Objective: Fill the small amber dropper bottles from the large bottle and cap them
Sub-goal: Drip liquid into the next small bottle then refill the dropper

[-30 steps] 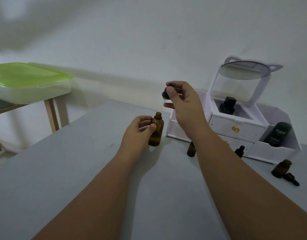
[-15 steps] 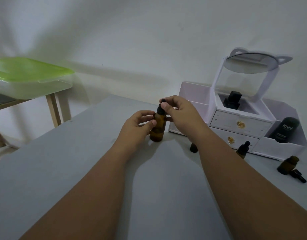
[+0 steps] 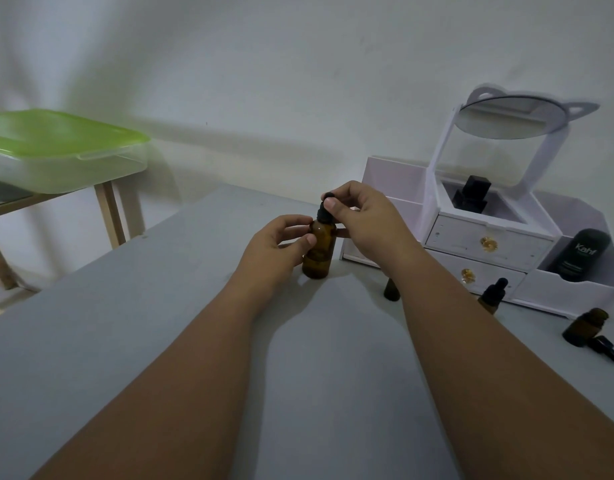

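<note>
The large amber bottle (image 3: pixel 318 249) stands upright on the grey table (image 3: pixel 132 341) near its far edge. My left hand (image 3: pixel 276 245) grips its body from the left. My right hand (image 3: pixel 362 221) pinches the black dropper cap (image 3: pixel 325 210) sitting on the bottle's neck. Three small amber bottles stand to the right: one (image 3: pixel 391 290) partly hidden behind my right forearm, one with a black dropper cap (image 3: pixel 492 296), and an uncapped one (image 3: pixel 585 327) with a loose black dropper (image 3: pixel 609 348) lying beside it.
A white cosmetic organiser (image 3: pixel 485 240) with a tilted mirror, two drawers and dark bottles stands at the back right. A green-lidded plastic box (image 3: pixel 56 150) rests on a wooden side table to the left. A wall lies behind.
My right hand brought the dropper cap down from above the large bottle onto its neck. My left hand kept hold of the bottle.
</note>
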